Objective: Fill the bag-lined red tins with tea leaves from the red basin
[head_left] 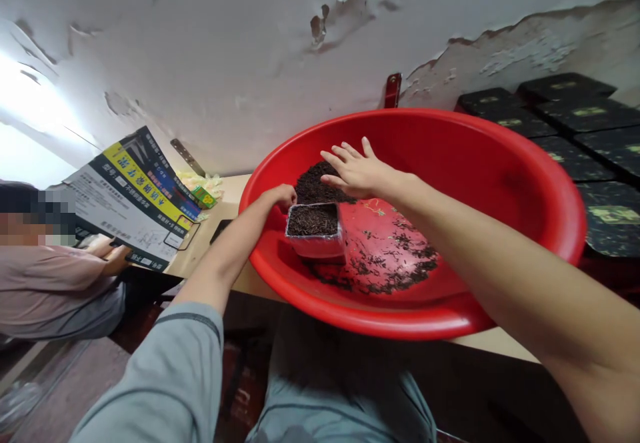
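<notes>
A big red plastic basin [525,183] stands on the table in front of me. Dark loose tea leaves [315,183] are heaped at its far left, with more scattered over the bottom [395,266]. My left hand [281,196] grips the far left edge of a small rectangular container [316,229] filled with tea leaves, tilted inside the basin. My right hand [353,171] lies flat, fingers spread, on the heap just behind the container.
Several black boxes with gold labels [575,129] are stacked at the right. Another person's hand [113,256] at the left holds a printed sheet [133,196]. A small green box [204,196] lies near the peeling wall. The table edge [500,343] runs below the basin.
</notes>
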Demonstrator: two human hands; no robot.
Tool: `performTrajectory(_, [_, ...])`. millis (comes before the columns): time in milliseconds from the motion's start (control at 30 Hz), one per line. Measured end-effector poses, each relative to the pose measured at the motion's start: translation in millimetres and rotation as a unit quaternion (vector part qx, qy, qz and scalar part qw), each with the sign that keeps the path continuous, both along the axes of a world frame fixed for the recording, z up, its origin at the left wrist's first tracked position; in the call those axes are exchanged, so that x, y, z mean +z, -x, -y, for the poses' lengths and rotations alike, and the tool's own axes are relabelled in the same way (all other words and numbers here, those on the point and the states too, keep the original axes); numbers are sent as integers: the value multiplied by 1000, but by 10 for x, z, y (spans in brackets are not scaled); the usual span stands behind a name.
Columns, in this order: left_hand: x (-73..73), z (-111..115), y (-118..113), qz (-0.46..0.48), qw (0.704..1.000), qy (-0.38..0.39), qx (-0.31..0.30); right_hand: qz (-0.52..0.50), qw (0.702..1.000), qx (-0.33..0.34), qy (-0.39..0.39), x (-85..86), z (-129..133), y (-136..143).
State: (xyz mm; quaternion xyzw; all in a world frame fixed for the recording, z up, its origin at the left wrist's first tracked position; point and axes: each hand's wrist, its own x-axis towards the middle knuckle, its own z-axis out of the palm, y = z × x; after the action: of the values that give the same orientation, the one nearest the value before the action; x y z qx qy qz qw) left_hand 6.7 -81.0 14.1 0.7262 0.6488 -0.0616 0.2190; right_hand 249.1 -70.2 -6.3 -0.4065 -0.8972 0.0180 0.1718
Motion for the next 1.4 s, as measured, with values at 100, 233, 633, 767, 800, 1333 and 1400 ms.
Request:
performTrajectory(100, [140,-32,55,25,999,-9,-32,1,1000,-20,14,-10,-68,-77])
performTrajectory(233, [342,232,-49,137,980,-51,-135,18,998,-44,42,-9,-55,-104])
performTrajectory(633, [350,555,-304,134,969,-67,-196,28,998,-36,38,-63,-52,-100])
performTrajectory(767, [378,560,-270,137,966,-58,-211,35,998,-36,42,-46,-35,-83])
performTrajectory(800, [380,562,-263,141,964,-60,-217,40,997,-39,46,-39,-26,-77])
performTrajectory(1333, [302,133,-95,128,982,-136,-19,145,985,78,51,290,481,250])
performTrajectory(1400, [149,-86,-116,-3,993,-120,-18,160,976,138,59,359,591,325])
